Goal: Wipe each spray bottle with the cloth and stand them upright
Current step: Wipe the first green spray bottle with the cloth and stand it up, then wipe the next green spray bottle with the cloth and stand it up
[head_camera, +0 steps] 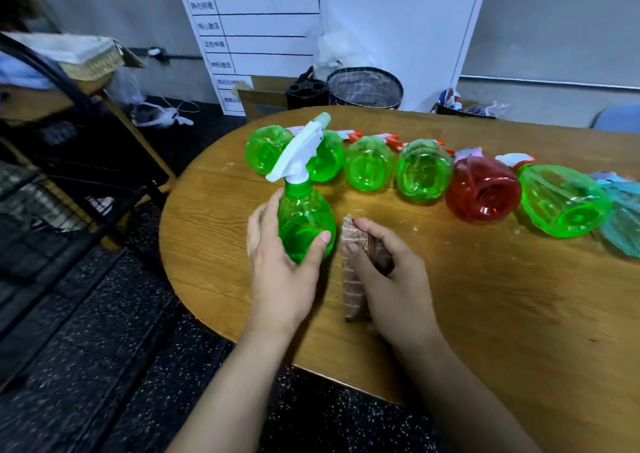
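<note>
Your left hand (282, 272) holds a green spray bottle (304, 224) upright near the rounded end of the wooden worktop (485, 314), fingers (268, 210) curved round the far side of its body and the thumb pressed on the near side, white trigger head (301, 151) pointing up and away from you. Your right hand (391, 279) rests just beside it, its fingers curled over the folded brownish cloth (351, 279), which lies flat on the worktop and does not touch the bottle. By the look of it you are at the first bottle, with wiping about to begin: the cloth must next be lifted and drawn round the body while the left hand steadies it. Behind, well apart from your hands, lie a row of four green bottles (369, 165), a red bottle (483, 191), another green bottle (562, 203) and a blue one (623, 227), all on their sides and none yet stood up
</note>
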Demonstrator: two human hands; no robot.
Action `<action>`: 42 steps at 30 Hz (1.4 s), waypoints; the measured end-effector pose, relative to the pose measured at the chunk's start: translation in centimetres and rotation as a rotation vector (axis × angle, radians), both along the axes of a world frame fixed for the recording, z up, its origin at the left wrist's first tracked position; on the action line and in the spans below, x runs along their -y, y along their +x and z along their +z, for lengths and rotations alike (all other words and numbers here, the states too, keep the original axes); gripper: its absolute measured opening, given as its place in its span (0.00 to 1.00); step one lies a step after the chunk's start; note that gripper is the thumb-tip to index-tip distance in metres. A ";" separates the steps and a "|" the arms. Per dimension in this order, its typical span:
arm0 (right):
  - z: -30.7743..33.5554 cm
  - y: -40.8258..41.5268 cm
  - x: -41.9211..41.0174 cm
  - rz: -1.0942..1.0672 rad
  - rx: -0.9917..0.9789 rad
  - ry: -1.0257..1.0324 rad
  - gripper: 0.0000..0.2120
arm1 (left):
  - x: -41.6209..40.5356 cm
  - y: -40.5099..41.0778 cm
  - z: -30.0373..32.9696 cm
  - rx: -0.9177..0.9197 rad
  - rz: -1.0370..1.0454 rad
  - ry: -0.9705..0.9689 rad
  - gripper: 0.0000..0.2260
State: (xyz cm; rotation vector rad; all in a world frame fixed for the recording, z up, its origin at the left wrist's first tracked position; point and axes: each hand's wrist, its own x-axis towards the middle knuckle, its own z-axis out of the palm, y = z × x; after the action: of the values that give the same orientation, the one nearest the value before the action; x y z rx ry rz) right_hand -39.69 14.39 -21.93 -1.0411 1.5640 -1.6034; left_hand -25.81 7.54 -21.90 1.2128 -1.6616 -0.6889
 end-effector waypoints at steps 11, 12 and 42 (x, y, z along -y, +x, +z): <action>0.9 3.3 3.2 0.073 0.118 -0.017 0.24 | 7.1 5.8 0.0 -0.006 0.231 0.011 0.37; 0.9 3.3 3.5 0.073 0.134 -0.030 0.24 | 8.2 6.2 -0.1 -0.001 0.238 0.016 0.37; 3.4 -0.1 2.4 0.029 0.351 -0.030 0.22 | 12.5 -0.5 6.6 0.682 0.071 -0.234 0.34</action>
State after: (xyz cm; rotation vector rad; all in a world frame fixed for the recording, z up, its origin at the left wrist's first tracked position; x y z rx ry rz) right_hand -39.76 11.96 -18.49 -0.7433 1.2866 -1.6879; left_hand -26.35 -4.99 -15.33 1.4129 -2.1585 -0.0106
